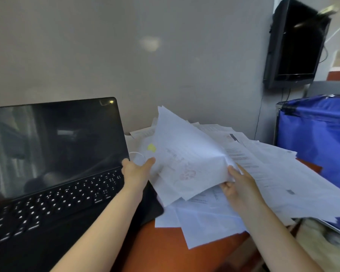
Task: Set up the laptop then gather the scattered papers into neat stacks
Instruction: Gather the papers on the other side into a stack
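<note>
thin, limp paper: hold it by two edges, not one

the laptop (57, 154) stands open on the left of the counter (165, 248), screen dark and keys lit, so the first half of the job looks done. the work now is the papers. a lifted bundle (185, 150) is raised at a tilt above the loose sheets (283, 173) that fan across the right of the counter, some hanging over its far edge.

the left hand (136, 173) takes the bundle's left edge, thumb pressed on the near face; its fingers are behind the paper and cannot be seen. the right hand (239, 187) pinches the bottom right corner, thumb on top and fingers (227, 186) curled underneath.

judging by the sag and the splayed corners, the sheets are light, floppy and slick against each other (the bundle is far from square, with edges sticking out at several angles). a one-sided grip would probably let the inner pages slide out or bend. opposite edges are the sensible places to hold, and then tapping a long edge down on the bare counter should line things up. a firm pinch risks creasing, and a loose one risks shedding pages.

a yellow sticky note (151, 147) shows on a sheet just behind the left thumb and could peel off if dragged.
</note>
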{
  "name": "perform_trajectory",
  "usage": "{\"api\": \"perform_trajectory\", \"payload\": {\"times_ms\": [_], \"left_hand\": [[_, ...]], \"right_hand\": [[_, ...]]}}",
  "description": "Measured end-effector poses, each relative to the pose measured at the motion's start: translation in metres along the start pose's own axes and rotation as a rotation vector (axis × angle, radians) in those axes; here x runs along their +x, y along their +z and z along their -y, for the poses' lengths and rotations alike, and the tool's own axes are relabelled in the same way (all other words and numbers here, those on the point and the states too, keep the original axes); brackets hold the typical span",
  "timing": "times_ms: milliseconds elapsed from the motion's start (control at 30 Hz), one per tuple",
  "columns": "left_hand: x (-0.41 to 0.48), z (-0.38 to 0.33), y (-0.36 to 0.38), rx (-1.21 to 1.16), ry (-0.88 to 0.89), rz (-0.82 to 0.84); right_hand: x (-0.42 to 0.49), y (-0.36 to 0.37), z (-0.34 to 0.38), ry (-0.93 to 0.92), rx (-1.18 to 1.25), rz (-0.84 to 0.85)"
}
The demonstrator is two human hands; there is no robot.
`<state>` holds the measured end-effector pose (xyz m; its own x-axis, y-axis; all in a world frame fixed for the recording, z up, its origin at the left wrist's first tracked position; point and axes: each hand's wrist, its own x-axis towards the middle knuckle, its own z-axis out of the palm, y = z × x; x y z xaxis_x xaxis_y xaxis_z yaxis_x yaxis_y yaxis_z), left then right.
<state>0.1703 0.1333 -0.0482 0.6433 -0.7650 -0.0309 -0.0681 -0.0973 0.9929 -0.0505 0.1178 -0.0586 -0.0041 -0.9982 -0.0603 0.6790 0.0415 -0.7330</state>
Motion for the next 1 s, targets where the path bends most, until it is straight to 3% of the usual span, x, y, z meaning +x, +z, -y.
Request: {"api": "perform_trajectory", "payload": {"times_ms": [200, 433, 500, 600, 700, 800, 900, 1000], "left_hand": [[-0.011, -0.001, 0.010, -0.084, 0.004, 0.067], [-0.010, 0.018, 0.035, -0.331, -0.131, 0.329], [-0.028, 0.010, 0.036, -0.324, -0.139, 0.309], [-0.032, 0.007, 0.037, -0.224, -0.127, 0.182], [-0.028, 0.005, 0.037, -0.117, 0.016, 0.135], [-0.035, -0.002, 0.034, -0.002, 0.125, 0.146], [-0.040, -0.009, 0.031, 0.057, 0.206, 0.142], [-0.051, -0.025, 0.018, 0.079, 0.352, 0.114]], "right_hand": [[-0.004, -0.006, 0.010, -0.011, 0.106, -0.026], [-0.008, -0.023, 0.020, -0.034, 0.110, 0.013], [-0.016, -0.028, 0.019, -0.033, -0.046, 0.037], [-0.025, -0.040, 0.016, -0.087, -0.519, 0.066], [-0.023, -0.050, 0.020, -0.076, -0.820, 0.181], [-0.017, -0.056, 0.028, -0.031, -0.969, 0.245], [-0.014, -0.057, 0.037, -0.135, -1.063, 0.257], [-0.008, -0.050, 0.048, -0.086, -0.946, 0.200]]}}
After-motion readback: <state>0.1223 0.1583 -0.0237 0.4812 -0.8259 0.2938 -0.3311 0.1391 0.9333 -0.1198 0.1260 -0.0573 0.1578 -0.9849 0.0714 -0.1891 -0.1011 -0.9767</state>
